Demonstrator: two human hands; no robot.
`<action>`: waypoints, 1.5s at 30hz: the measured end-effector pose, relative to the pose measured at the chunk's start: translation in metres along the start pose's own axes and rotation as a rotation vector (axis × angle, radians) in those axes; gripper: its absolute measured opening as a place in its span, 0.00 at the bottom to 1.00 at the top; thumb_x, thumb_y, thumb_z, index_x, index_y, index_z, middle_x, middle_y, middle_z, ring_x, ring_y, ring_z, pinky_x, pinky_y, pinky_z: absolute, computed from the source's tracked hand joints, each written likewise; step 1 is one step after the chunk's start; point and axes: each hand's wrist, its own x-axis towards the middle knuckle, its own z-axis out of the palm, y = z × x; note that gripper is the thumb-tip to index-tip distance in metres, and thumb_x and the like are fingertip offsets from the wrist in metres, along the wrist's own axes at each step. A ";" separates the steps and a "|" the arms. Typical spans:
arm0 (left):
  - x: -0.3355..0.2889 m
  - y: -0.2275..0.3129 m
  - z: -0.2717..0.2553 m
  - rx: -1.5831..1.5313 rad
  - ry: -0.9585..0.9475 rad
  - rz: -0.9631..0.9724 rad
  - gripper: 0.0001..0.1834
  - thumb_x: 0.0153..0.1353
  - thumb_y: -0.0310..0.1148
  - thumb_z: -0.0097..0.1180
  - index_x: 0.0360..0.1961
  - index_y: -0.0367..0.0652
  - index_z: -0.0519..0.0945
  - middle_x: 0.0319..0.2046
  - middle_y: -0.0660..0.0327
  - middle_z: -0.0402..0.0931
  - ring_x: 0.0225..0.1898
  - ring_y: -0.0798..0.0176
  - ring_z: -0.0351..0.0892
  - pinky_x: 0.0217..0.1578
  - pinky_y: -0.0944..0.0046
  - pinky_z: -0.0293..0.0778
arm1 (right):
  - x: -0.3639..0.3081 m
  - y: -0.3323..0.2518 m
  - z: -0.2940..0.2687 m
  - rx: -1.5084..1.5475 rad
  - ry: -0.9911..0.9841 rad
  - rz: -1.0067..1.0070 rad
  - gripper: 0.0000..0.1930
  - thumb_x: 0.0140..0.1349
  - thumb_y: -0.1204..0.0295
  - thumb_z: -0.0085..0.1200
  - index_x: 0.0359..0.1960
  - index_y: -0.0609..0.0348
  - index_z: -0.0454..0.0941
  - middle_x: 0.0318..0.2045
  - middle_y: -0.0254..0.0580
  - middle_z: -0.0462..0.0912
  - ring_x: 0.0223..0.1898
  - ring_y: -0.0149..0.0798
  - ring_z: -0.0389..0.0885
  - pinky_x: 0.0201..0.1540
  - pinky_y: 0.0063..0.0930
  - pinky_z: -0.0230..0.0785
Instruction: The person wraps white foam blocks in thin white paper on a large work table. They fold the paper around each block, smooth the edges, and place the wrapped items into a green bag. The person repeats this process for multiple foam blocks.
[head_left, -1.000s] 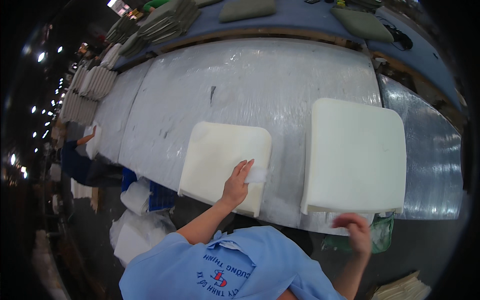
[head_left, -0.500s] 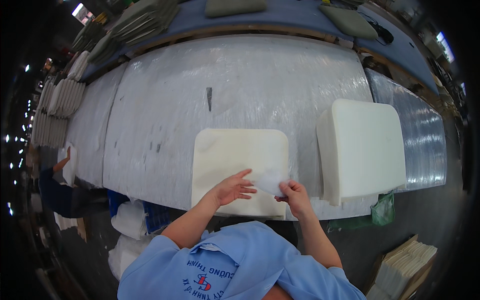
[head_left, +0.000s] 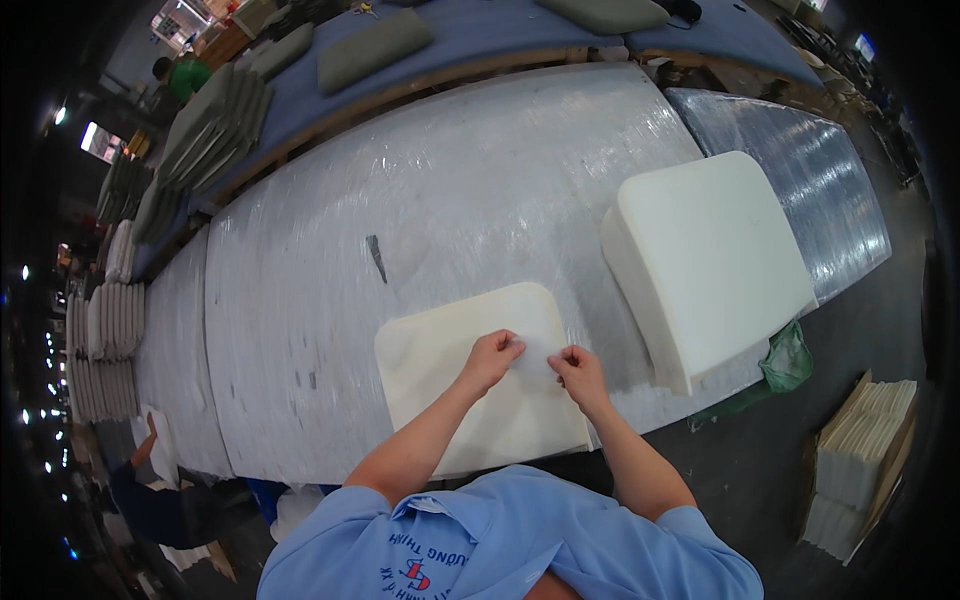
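A cream seat-shaped foam pad (head_left: pixel 430 355) lies flat on the wrapped table in front of me. Above its right half, a thin, whitish, see-through sheet (head_left: pixel 537 362) stretches between my two hands; its outline barely shows against the pad. My left hand (head_left: pixel 490 362) is closed in a pinch at the sheet's left side. Thumb and fingers of my right hand (head_left: pixel 580 378) pinch the opposite side, near the pad's right edge. To the right stands a thick stack of similar foam pads (head_left: pixel 705 265), touched by neither hand.
Clear film covers the grey table (head_left: pixel 300 300), which has a dark torn spot (head_left: pixel 376 258). Behind it runs a blue table (head_left: pixel 480 45) with green cushions (head_left: pixel 375 50). Green plastic (head_left: pixel 787 360) hangs off the right edge. A co-worker (head_left: pixel 165 500) is at the far left.
My left hand has gone from spread fingers to a pinch on the sheet. The view has turned, so the table and pads appear tilted.
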 end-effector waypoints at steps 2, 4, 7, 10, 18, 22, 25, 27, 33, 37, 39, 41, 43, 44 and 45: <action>0.024 0.017 -0.006 0.125 0.048 0.063 0.10 0.71 0.33 0.61 0.46 0.37 0.83 0.37 0.66 0.83 0.37 0.72 0.77 0.40 0.69 0.73 | 0.027 -0.012 0.005 -0.018 0.042 -0.031 0.10 0.63 0.69 0.67 0.32 0.61 0.81 0.24 0.32 0.81 0.23 0.26 0.77 0.27 0.23 0.69; 0.049 0.027 -0.013 0.229 0.113 0.117 0.11 0.71 0.33 0.61 0.48 0.36 0.83 0.36 0.66 0.83 0.37 0.73 0.77 0.40 0.69 0.73 | 0.055 -0.023 0.011 -0.055 0.057 -0.028 0.09 0.64 0.69 0.66 0.32 0.59 0.80 0.24 0.31 0.80 0.23 0.26 0.76 0.26 0.23 0.67; 0.071 0.031 -0.015 0.539 0.356 0.220 0.19 0.70 0.34 0.60 0.58 0.37 0.79 0.50 0.53 0.82 0.48 0.58 0.82 0.49 0.58 0.77 | 0.099 -0.025 0.018 -0.200 0.122 0.001 0.11 0.62 0.66 0.68 0.32 0.61 0.82 0.25 0.34 0.83 0.24 0.30 0.79 0.28 0.28 0.70; 0.079 0.024 -0.009 0.641 0.380 0.337 0.24 0.70 0.33 0.55 0.65 0.38 0.74 0.61 0.46 0.76 0.62 0.46 0.75 0.62 0.49 0.71 | 0.126 -0.017 0.020 -0.399 0.235 -0.026 0.13 0.60 0.64 0.69 0.31 0.63 0.84 0.26 0.38 0.85 0.25 0.35 0.81 0.32 0.34 0.73; 0.083 -0.020 0.030 0.962 0.190 0.417 0.32 0.74 0.35 0.48 0.76 0.36 0.60 0.79 0.46 0.50 0.80 0.42 0.49 0.78 0.44 0.46 | 0.140 -0.003 0.019 -0.395 0.149 0.004 0.12 0.60 0.66 0.68 0.37 0.63 0.85 0.27 0.41 0.86 0.29 0.38 0.83 0.36 0.37 0.75; 0.092 -0.031 0.029 1.038 0.157 0.367 0.35 0.75 0.38 0.47 0.81 0.50 0.54 0.82 0.48 0.41 0.82 0.44 0.40 0.80 0.46 0.40 | 0.128 -0.023 0.006 -0.582 0.249 -0.175 0.15 0.63 0.65 0.65 0.47 0.59 0.84 0.43 0.47 0.88 0.40 0.48 0.86 0.45 0.39 0.77; 0.091 -0.033 0.026 1.068 0.143 0.346 0.35 0.75 0.39 0.47 0.81 0.58 0.54 0.82 0.48 0.38 0.83 0.44 0.37 0.80 0.46 0.37 | 0.112 -0.031 0.014 -0.688 0.145 -0.586 0.17 0.68 0.67 0.59 0.57 0.57 0.81 0.56 0.49 0.85 0.55 0.50 0.83 0.56 0.43 0.74; 0.091 -0.029 0.028 1.070 0.121 0.301 0.34 0.75 0.40 0.46 0.80 0.61 0.56 0.82 0.48 0.36 0.83 0.44 0.34 0.80 0.46 0.35 | 0.104 -0.024 0.026 -0.838 0.150 -0.656 0.18 0.71 0.66 0.55 0.59 0.56 0.81 0.60 0.50 0.82 0.62 0.51 0.79 0.63 0.47 0.68; 0.092 -0.034 0.025 1.081 0.137 0.372 0.32 0.73 0.44 0.49 0.78 0.59 0.63 0.83 0.47 0.33 0.83 0.43 0.31 0.80 0.45 0.32 | 0.117 -0.020 0.021 -0.777 0.085 -0.578 0.21 0.75 0.64 0.48 0.63 0.62 0.79 0.65 0.51 0.79 0.69 0.51 0.74 0.70 0.49 0.62; 0.097 -0.040 0.029 1.207 0.156 0.300 0.29 0.72 0.43 0.51 0.75 0.66 0.69 0.82 0.45 0.33 0.83 0.42 0.31 0.80 0.45 0.32 | 0.138 -0.039 0.037 -0.815 -0.022 -0.691 0.21 0.77 0.62 0.46 0.60 0.62 0.81 0.61 0.54 0.82 0.66 0.52 0.77 0.67 0.45 0.65; 0.101 -0.041 0.029 1.252 0.152 0.291 0.28 0.72 0.42 0.51 0.73 0.68 0.72 0.82 0.44 0.34 0.83 0.42 0.31 0.80 0.45 0.32 | 0.152 -0.043 0.038 -0.751 -0.084 -0.348 0.22 0.78 0.59 0.44 0.59 0.62 0.82 0.57 0.57 0.84 0.62 0.54 0.80 0.65 0.43 0.68; 0.097 -0.028 0.028 1.150 0.079 0.279 0.30 0.73 0.39 0.50 0.76 0.69 0.66 0.82 0.45 0.32 0.83 0.42 0.29 0.80 0.45 0.31 | 0.173 -0.050 0.029 -0.751 -0.125 -0.112 0.25 0.78 0.56 0.42 0.57 0.63 0.83 0.53 0.59 0.86 0.59 0.55 0.82 0.62 0.41 0.71; 0.092 -0.027 0.026 1.095 0.055 0.271 0.32 0.73 0.38 0.50 0.77 0.71 0.64 0.82 0.45 0.32 0.83 0.43 0.29 0.80 0.45 0.30 | 0.192 -0.061 0.023 -0.838 -0.175 0.022 0.27 0.78 0.52 0.41 0.54 0.64 0.85 0.49 0.60 0.87 0.56 0.57 0.84 0.60 0.40 0.73; 0.091 -0.027 0.026 1.095 0.063 0.278 0.32 0.73 0.38 0.50 0.77 0.71 0.64 0.82 0.45 0.32 0.83 0.43 0.29 0.80 0.45 0.30 | 0.189 -0.057 0.026 -0.742 -0.128 -0.093 0.29 0.78 0.50 0.41 0.53 0.64 0.85 0.48 0.60 0.87 0.56 0.56 0.85 0.60 0.41 0.73; 0.092 -0.026 0.026 1.090 0.072 0.288 0.32 0.73 0.38 0.50 0.77 0.72 0.65 0.82 0.45 0.32 0.83 0.42 0.29 0.80 0.46 0.29 | 0.186 -0.051 0.030 -0.650 -0.079 -0.207 0.30 0.78 0.49 0.41 0.52 0.63 0.86 0.48 0.60 0.88 0.55 0.56 0.85 0.59 0.41 0.73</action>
